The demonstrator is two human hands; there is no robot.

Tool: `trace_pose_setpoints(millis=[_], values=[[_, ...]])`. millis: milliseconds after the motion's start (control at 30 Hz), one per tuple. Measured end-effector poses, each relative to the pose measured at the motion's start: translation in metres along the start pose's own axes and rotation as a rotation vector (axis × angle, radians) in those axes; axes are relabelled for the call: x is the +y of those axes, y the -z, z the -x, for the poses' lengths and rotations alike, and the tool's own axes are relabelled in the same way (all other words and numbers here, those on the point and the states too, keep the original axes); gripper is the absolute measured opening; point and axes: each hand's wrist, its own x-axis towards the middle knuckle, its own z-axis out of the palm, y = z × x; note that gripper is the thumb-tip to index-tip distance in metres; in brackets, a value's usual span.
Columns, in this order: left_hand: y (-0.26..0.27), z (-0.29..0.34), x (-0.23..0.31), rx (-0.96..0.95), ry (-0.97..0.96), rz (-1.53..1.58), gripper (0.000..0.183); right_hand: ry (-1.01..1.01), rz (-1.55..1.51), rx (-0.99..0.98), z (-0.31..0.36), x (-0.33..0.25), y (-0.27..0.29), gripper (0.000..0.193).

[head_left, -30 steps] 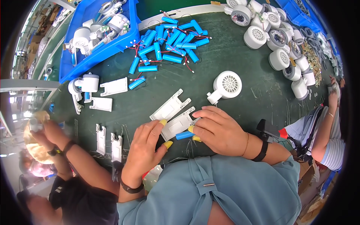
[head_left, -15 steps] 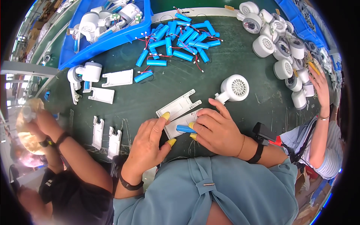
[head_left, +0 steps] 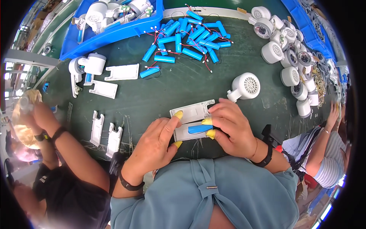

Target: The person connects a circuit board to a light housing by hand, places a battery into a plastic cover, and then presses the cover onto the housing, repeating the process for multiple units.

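Observation:
Two white plastic handle covers lie side by side in front of me, the far one (head_left: 192, 112) and the near one (head_left: 180, 133). My left hand (head_left: 154, 143) grips their left ends, with its index finger on the far cover and its thumb at the near one. A blue cylindrical battery (head_left: 198, 129) sits in or just over the near cover; the exact contact is hidden. My right hand (head_left: 236, 129) pinches its right end between thumb and index finger, while other fingers reach the far cover's notched end. Yellow finger cots cover both thumbs and index fingers.
A white fan head (head_left: 249, 86) lies beyond my right hand. Blue batteries (head_left: 187, 34) with red wires are heaped farther back, left of a fan-head pile (head_left: 289, 76). A blue bin (head_left: 110, 40) stands far left. Loose covers (head_left: 114, 139) lie left. Co-workers sit on both sides.
Both covers and the battery have shifted right with my hands, and the covers lie less slanted. The co-worker's hand at the right has drawn back from the fan-head pile.

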Motion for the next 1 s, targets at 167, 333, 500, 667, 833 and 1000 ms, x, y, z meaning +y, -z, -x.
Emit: trace_pose_setpoints(millis=[167, 333, 500, 667, 833, 1000], values=[[0.0, -0.002, 0.002, -0.005, -0.01, -0.007, 0.082, 0.015, 0.096, 0.014, 0.002, -0.007, -0.01, 0.024], [0.0, -0.001, 0.001, -0.004, -0.012, -0.005, 0.082, -0.016, 0.129, 0.021, -0.002, -0.009, -0.019, 0.022], [0.0, -0.001, 0.0, -0.019, -0.003, -0.019, 0.09, -0.009, 0.187, -0.012, -0.001, -0.011, -0.02, 0.02], [0.003, -0.004, 0.001, -0.039, -0.013, -0.051, 0.085, 0.007, 0.112, 0.03, -0.001, -0.014, -0.019, 0.028], [0.008, -0.011, 0.016, 0.064, 0.004, -0.184, 0.069, 0.047, 0.209, 0.483, 0.022, -0.004, 0.023, 0.033], [-0.028, -0.049, 0.037, 0.058, -0.109, -0.158, 0.061, -0.442, -0.527, 0.825, 0.029, 0.023, 0.035, 0.033]])
